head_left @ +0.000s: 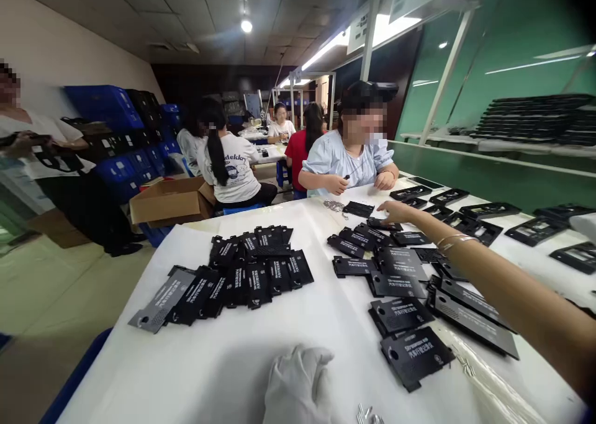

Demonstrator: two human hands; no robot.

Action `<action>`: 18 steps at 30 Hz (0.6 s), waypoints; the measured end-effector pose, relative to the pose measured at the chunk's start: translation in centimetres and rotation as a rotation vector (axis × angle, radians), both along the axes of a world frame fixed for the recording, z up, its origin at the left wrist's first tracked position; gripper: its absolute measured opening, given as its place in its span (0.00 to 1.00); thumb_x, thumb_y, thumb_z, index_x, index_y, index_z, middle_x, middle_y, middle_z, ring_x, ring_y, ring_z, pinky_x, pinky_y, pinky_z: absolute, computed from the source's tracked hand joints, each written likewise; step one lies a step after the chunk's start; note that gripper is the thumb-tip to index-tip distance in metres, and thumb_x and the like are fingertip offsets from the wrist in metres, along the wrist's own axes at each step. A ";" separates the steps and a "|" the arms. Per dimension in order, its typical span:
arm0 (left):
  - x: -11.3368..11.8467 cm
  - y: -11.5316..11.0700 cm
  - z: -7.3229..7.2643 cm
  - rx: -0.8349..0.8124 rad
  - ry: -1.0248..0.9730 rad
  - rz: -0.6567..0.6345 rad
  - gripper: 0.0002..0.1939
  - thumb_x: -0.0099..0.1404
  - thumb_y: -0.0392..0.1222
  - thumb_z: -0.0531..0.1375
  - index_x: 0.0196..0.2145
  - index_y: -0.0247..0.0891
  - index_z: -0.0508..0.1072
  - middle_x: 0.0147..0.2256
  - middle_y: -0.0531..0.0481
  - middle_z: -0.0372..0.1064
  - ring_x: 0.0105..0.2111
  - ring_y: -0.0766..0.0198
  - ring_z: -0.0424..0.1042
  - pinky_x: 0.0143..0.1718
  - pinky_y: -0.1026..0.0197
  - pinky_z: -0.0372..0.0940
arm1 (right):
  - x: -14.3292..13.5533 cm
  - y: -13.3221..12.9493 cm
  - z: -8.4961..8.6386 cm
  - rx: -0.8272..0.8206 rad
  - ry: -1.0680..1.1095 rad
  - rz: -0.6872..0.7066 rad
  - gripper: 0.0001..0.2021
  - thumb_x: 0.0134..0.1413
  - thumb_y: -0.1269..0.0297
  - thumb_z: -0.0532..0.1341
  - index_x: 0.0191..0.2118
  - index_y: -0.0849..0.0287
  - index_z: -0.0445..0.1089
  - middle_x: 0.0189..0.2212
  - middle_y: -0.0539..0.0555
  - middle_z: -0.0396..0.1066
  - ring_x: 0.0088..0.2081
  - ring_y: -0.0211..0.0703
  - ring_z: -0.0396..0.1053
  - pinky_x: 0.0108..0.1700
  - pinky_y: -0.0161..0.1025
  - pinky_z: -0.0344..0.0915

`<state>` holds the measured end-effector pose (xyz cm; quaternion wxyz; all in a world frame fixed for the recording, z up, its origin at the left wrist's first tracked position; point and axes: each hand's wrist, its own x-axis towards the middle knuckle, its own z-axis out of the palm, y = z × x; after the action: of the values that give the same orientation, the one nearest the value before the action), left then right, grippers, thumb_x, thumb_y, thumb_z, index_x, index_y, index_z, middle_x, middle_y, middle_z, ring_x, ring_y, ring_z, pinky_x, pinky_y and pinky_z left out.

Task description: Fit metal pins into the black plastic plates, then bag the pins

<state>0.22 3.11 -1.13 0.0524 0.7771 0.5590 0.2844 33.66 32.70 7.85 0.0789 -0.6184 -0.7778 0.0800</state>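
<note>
My left hand, in a white glove, rests at the bottom middle of the white table with its fingers curled closed; nothing shows in it. From the right edge my bare right arm, with bracelets, stretches forward. My right hand is over a black plate, its fingers apart and nothing visibly held; whether it touches the plate is unclear. Black covers with white lettering lie in overlapping rows below that hand. Another cluster of black covers lies on the left half of the table.
Across the table a person in light blue holds a small dark tool beside a heap of metal bits. Black frames spread to the right. Small metal pins lie near the front edge. A cardboard box stands beyond.
</note>
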 end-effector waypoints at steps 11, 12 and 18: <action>0.5 0.6 0.1 -0.018 -0.142 -0.037 0.10 0.61 0.32 0.55 0.38 0.43 0.70 0.37 0.53 0.71 0.38 0.62 0.70 0.43 0.53 0.67 | -9.7 -22.1 0.7 -0.243 0.421 0.460 0.11 0.59 0.66 0.55 0.40 0.59 0.75 0.32 0.51 0.74 0.29 0.36 0.69 0.31 0.31 0.64; 0.6 0.6 0.2 -0.037 -0.142 -0.040 0.10 0.60 0.31 0.55 0.38 0.43 0.71 0.37 0.53 0.71 0.39 0.62 0.70 0.44 0.53 0.66 | -9.9 -24.2 1.8 -0.281 0.446 0.481 0.11 0.59 0.65 0.55 0.39 0.60 0.75 0.30 0.52 0.74 0.28 0.35 0.69 0.29 0.30 0.63; 0.7 0.7 0.1 -0.035 -0.152 -0.049 0.10 0.61 0.33 0.55 0.39 0.42 0.71 0.39 0.52 0.70 0.41 0.62 0.68 0.48 0.53 0.64 | -9.2 -30.6 9.6 0.262 0.571 0.498 0.10 0.56 0.67 0.60 0.43 0.50 0.74 0.36 0.49 0.74 0.33 0.36 0.71 0.28 0.28 0.62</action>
<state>0.93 3.81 -1.02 0.1153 0.7658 0.5389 0.3315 24.46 2.14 17.49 0.3483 -0.3487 -0.8543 0.1652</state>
